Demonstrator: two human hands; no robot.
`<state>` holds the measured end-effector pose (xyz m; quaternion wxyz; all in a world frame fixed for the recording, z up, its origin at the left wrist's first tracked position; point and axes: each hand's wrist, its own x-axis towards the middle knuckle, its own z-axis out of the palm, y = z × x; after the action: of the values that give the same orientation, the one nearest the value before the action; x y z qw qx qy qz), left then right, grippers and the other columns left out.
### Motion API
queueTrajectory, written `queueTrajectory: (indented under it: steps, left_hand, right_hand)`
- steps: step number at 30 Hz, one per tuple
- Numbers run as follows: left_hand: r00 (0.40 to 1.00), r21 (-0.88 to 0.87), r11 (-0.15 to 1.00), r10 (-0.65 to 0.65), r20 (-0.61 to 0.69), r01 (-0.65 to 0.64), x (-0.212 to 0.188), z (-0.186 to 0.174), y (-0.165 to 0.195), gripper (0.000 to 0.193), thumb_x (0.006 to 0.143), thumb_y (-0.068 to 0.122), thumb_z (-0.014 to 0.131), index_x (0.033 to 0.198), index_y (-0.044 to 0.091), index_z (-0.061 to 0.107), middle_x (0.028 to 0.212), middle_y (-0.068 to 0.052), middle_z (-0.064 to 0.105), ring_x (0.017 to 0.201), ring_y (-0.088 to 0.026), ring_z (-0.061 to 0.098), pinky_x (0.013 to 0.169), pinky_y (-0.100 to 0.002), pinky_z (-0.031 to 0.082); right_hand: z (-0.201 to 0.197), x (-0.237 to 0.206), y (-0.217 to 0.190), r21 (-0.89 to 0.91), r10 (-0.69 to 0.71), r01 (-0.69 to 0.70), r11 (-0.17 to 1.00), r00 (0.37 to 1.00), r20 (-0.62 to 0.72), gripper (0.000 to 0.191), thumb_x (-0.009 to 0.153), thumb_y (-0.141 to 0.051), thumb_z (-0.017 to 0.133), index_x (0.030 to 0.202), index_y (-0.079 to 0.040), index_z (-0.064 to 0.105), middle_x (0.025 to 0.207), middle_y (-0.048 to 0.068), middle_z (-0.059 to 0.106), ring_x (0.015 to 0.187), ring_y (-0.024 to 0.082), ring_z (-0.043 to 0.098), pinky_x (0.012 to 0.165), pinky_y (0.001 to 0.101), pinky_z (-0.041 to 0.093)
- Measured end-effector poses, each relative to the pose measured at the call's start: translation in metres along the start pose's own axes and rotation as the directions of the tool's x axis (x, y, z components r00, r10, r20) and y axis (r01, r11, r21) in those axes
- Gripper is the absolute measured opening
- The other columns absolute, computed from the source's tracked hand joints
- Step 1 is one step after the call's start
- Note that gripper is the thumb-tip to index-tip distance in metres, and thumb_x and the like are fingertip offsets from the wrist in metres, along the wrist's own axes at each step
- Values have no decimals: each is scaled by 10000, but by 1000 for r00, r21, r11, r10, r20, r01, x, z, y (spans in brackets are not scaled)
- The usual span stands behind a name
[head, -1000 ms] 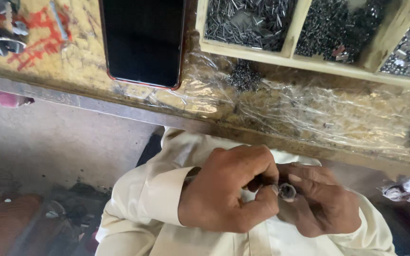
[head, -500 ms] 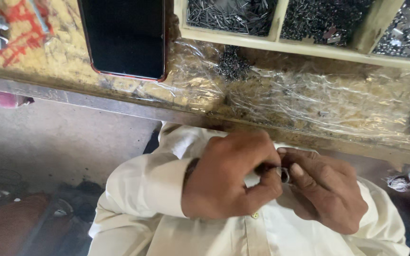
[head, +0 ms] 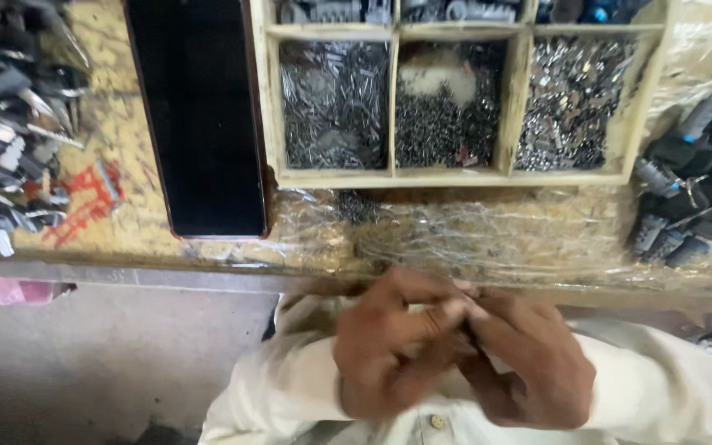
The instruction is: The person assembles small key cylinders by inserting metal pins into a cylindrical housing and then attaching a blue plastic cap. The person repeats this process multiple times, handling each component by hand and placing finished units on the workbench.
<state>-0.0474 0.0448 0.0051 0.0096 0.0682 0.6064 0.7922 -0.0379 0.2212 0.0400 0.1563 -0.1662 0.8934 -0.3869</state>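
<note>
Small part hidden between my blurred fingers, below wooden tray point(head: 455, 177); can't identify it. Left hand point(head: 389, 354) and right hand point(head: 529, 363) pinched together, grip unclear. Black phone point(head: 199, 115) left of tray.

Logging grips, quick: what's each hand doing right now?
Left hand: fingers curled closed; held thing hidden by blur.
Right hand: closed against the left; contents cannot be told.

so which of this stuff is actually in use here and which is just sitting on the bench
In use:
- left hand and right hand, pressed together below the bench edge; whatever the fingers pinch is blurred and hidden

Just lying about:
- wooden tray with compartments of small metal parts
- dark phone, face up
- heap of keys at far left
- black plastic shells at right
- clear plastic sheet
</note>
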Motion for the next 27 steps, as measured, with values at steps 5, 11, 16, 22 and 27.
queueTrajectory:
  steps: [5,11,16,22,27]
  left_hand:
    - [820,-549,614,-361,444,568,-26,-32,-21,130,1033,-64,651,1149,-6,657,1225,-238,684,1125,-316,727,878,-399,677]
    - [919,-29,994,-87,384,106,-36,-22,-47,174,1004,-94,665,1112,29,605,1295,-187,709,1093,-282,775,874,-307,671]
    - [921,0,998,-57,384,62,-33,-22,-50,174,1011,-69,689,1125,25,596,1295,-170,692,1137,-282,760,914,-315,672]
    - [901,-11,989,-131,415,149,-25,-33,-40,167,974,-57,698,1096,29,624,1311,-167,688,1207,-287,735,1025,-355,642]
    - [918,-108,984,-91,386,143,-20,-32,-45,156,980,-75,697,1086,32,656,1206,-137,738,1133,-241,745,996,-340,641]
  right_hand:
    - [-81,31,61,-381,-118,112,918,993,8,429,856,11,683,1278,87,655,1276,261,639,1014,272,688,823,409,547]
    - [-95,108,93,-744,-333,253,618,942,44,271,960,13,720,1225,24,666,1255,208,604,1077,308,605,889,430,461]
    - [-99,117,96,-783,-365,250,569,931,32,194,1005,2,744,1181,-17,664,1197,156,589,1079,307,567,918,431,418]
    - [-108,119,136,-755,-409,317,574,910,71,153,1039,-14,742,1147,-57,643,1086,102,573,1023,280,568,880,393,410]
    - [-109,128,97,-542,-436,285,791,883,-172,139,1051,11,618,1185,-17,641,1111,111,627,989,221,619,847,316,473]
